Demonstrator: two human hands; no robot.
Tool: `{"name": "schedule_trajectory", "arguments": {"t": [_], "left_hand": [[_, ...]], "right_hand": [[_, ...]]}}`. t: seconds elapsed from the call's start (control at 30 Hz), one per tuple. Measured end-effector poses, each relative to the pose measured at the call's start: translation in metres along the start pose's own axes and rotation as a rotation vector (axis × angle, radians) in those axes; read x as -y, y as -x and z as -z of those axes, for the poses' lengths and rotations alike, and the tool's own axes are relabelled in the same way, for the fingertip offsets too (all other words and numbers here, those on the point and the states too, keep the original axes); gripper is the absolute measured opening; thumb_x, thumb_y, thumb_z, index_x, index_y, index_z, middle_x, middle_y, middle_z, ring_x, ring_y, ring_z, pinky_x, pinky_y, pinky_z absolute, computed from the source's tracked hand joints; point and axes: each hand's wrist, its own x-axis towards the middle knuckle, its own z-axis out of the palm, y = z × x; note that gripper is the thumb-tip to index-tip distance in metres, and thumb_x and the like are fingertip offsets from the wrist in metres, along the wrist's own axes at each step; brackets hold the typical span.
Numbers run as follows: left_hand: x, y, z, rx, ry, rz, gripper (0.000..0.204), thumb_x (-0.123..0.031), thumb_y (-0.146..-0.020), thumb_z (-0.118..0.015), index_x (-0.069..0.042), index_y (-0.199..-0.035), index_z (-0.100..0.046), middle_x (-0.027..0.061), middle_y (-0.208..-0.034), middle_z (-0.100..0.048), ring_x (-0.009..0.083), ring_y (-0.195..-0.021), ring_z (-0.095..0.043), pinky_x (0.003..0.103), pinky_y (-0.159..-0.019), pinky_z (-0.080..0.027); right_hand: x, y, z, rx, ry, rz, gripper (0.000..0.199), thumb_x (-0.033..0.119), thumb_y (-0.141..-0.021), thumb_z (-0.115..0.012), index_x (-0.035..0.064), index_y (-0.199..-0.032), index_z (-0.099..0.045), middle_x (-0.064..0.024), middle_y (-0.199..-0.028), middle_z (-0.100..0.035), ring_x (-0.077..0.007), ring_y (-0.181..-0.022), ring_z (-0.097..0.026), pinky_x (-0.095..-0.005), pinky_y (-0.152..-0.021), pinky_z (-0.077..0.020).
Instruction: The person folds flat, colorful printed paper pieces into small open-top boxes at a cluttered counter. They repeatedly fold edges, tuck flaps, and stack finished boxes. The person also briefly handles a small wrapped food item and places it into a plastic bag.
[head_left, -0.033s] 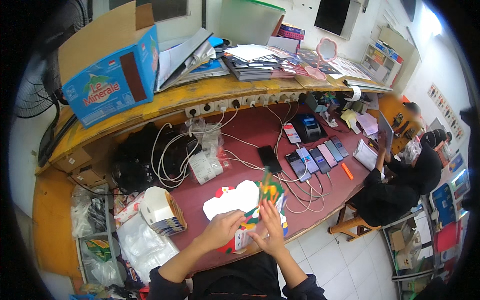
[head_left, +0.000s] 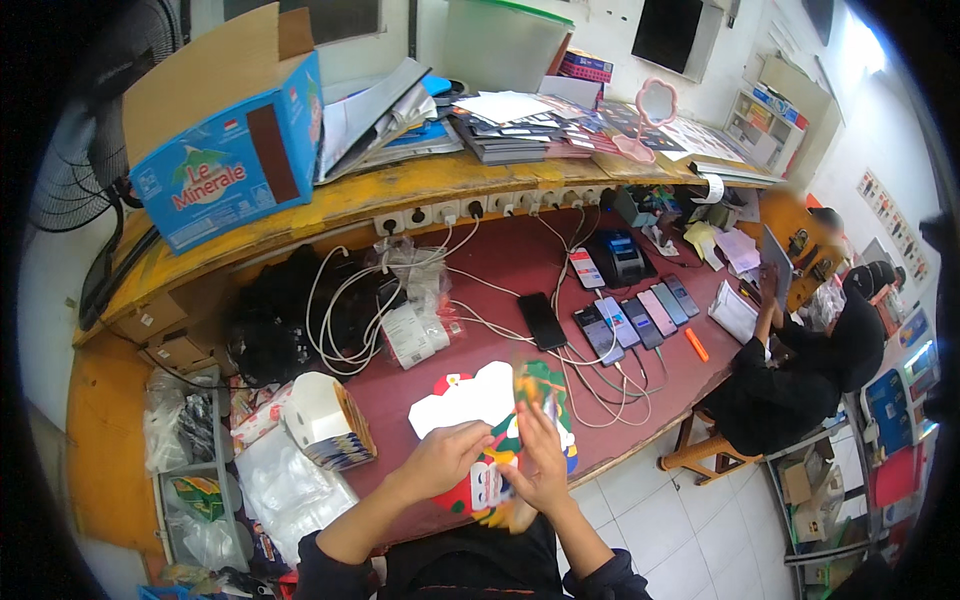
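To the right on the red table, a row of phones; left of those, a black phone. Near left, a white box and clear bags. Near middle, cut paper, partly under left hand, fingers bent, and right hand, fingers straight, thumb apart. Any pinch hard to tell.

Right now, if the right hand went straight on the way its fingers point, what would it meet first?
Most likely the green-and-yellow printed piece on the far side of the right hand; they may already touch, since motion blur leaves the depth there unclear.
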Motion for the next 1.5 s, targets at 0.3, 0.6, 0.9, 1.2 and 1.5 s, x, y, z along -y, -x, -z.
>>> {"name": "schedule_trajectory", "arguments": {"t": [0.3, 0.6, 0.9, 1.2, 1.5], "left_hand": [[-0.019, 0.019, 0.013, -0.457, -0.465, -0.228, 0.023, -0.021, -0.078, -0.070, -0.008, -0.072, -0.052, 0.0071, -0.066, -0.052, 0.0232, -0.058, -0.056, 0.032, -0.050, -0.043], [-0.002, 0.053, 0.000, -0.101, 1.419, 0.647, 0.054, -0.044, -0.099, -0.031, -0.004, -0.135, -0.038, 0.0107, -0.126, -0.053, 0.0230, -0.116, -0.053, 0.040, -0.096, -0.044], [-0.039, 0.053, -0.043, -0.493, 1.352, 0.473, 0.034, -0.019, -0.099, -0.039, -0.003, -0.128, -0.043, 0.0108, -0.123, -0.053, 0.0206, -0.110, -0.055, 0.036, -0.093, -0.046], [-0.001, 0.079, -0.037, -0.066, 1.863, 0.396, 0.044, -0.017, -0.088, -0.044, 0.002, -0.128, -0.042, 0.0148, -0.124, -0.052, 0.0254, -0.114, -0.051, 0.040, -0.100, -0.037], [0.018, 0.102, -0.034, 0.141, 1.706, 0.670, 0.065, -0.008, -0.074, -0.049, 0.001, -0.136, -0.033, 0.0173, -0.134, -0.045, 0.0315, -0.123, -0.046, 0.047, -0.106, -0.032]], "right_hand": [[0.048, 0.008, -0.014, -0.168, -0.193, 0.056, 0.017, 0.002, -0.078, -0.066, -0.0002, -0.094, -0.067, -0.0145, -0.086, -0.068, -0.0267, -0.079, -0.066, -0.0383, -0.084, -0.0492], [0.058, 0.000, 0.021, 0.036, -0.368, 0.067, 0.009, 0.011, -0.064, -0.074, 0.0115, -0.072, -0.070, -0.0070, -0.094, -0.053, -0.0292, -0.107, -0.050, -0.0477, -0.100, -0.0329], [0.073, 0.005, -0.012, -0.582, -0.399, -0.194, 0.021, 0.003, -0.069, -0.069, 0.0024, -0.063, -0.048, -0.0118, -0.103, -0.046, -0.0278, -0.105, -0.046, -0.0424, -0.093, -0.0352], [0.060, 0.016, -0.005, -0.065, -0.834, -0.235, 0.027, 0.024, -0.089, -0.056, 0.0028, -0.104, -0.050, -0.0126, -0.124, -0.035, -0.0214, -0.114, -0.037, -0.0355, -0.099, -0.0297], [0.063, -0.026, 0.027, 0.125, -0.253, -0.051, 0.090, 0.023, -0.069, -0.079, 0.0070, -0.142, -0.030, -0.0194, -0.149, -0.020, -0.0328, -0.126, -0.036, -0.0377, -0.101, -0.0337]]}}
